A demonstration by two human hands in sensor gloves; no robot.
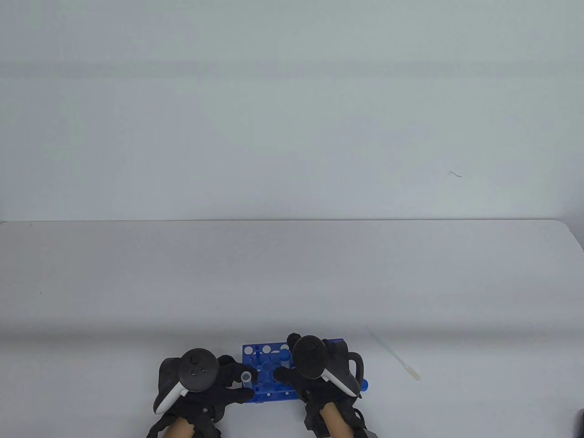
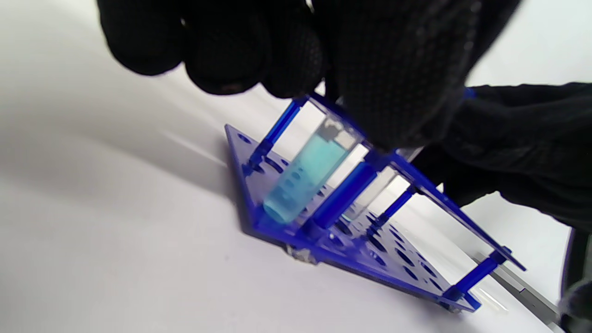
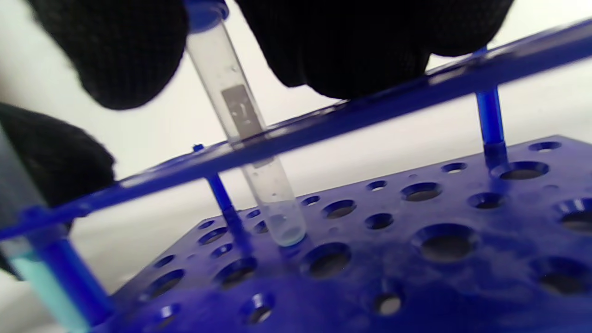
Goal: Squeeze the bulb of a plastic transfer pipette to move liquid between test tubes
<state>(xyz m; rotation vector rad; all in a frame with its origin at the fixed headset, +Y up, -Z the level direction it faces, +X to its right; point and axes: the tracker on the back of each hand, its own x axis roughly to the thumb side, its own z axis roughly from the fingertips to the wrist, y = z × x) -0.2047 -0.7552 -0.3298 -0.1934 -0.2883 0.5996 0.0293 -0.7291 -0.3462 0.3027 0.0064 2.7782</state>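
The pipette (image 1: 396, 356) lies on the surface, right of the rack (image 1: 267, 369). It looks light and soft; take its bulb gently. Left hand (image 1: 200, 383) holds the blue-filled tube (image 2: 305, 173); right hand (image 1: 319, 369) pinches the near-empty tube (image 3: 252, 148).

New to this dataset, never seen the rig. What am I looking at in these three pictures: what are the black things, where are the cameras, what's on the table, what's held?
No robot here: the black things are a person's gloved hands, the left hand and right hand, each with a tracker strapped to its back.

The wide picture looks down at the table; the other two come from a camera on each wrist.

On the table stands a blue test tube rack. The left hand's fingers are at the top of a tube of light blue liquid standing in the rack. The right hand's fingers are around the blue-capped top of a nearly empty tube, also in the rack.

The clear pipette lies untouched to the right.
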